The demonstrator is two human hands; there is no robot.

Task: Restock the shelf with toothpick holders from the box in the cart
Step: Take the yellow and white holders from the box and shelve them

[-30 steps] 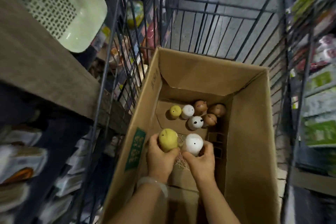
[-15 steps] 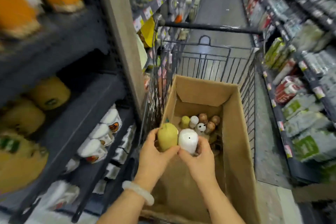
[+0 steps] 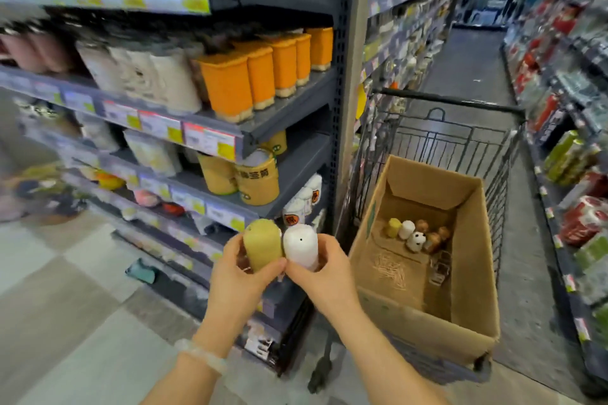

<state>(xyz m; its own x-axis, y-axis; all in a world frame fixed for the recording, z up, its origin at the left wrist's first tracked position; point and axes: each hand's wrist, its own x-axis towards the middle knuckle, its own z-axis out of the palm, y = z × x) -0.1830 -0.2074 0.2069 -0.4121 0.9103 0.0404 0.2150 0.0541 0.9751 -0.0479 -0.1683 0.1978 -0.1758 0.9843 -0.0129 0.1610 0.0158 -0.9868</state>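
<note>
Here, my left hand (image 3: pixel 241 276) is wrapped around a yellow toothpick holder (image 3: pixel 262 248) and my right hand (image 3: pixel 324 276) around a white toothpick holder (image 3: pixel 301 246); both are clamped, fingers below and thumbs in front, and the two holders touch side by side, tilted slightly away from me. The step in hand, as I judge it, is the carry from box to shelf. To do it well I would part the two holders before setting either down, so that one does not knock the other, and stand each upright on its base.

To the right of my grip sits the cardboard box (image 3: pixel 473 276) in the wire cart (image 3: pixel 460 138); six or so more holders (image 3: pixel 416 235) stand at its far end and loose toothpicks (image 3: pixel 390 268) lie on its floor. Ahead and to the left of my grip are the shelves (image 3: pixel 289 99). The shelf edge with price labels (image 3: pixel 210 141) juts out above my hands, and the upright post (image 3: pixel 348 108) stands just beyond them; both are edges to clear. The shelf board beside the yellow canisters (image 3: pixel 258 179) shows bare room, though which tier takes these holders I cannot tell. The floor (image 3: pixel 65 306) to my left is open.
</note>
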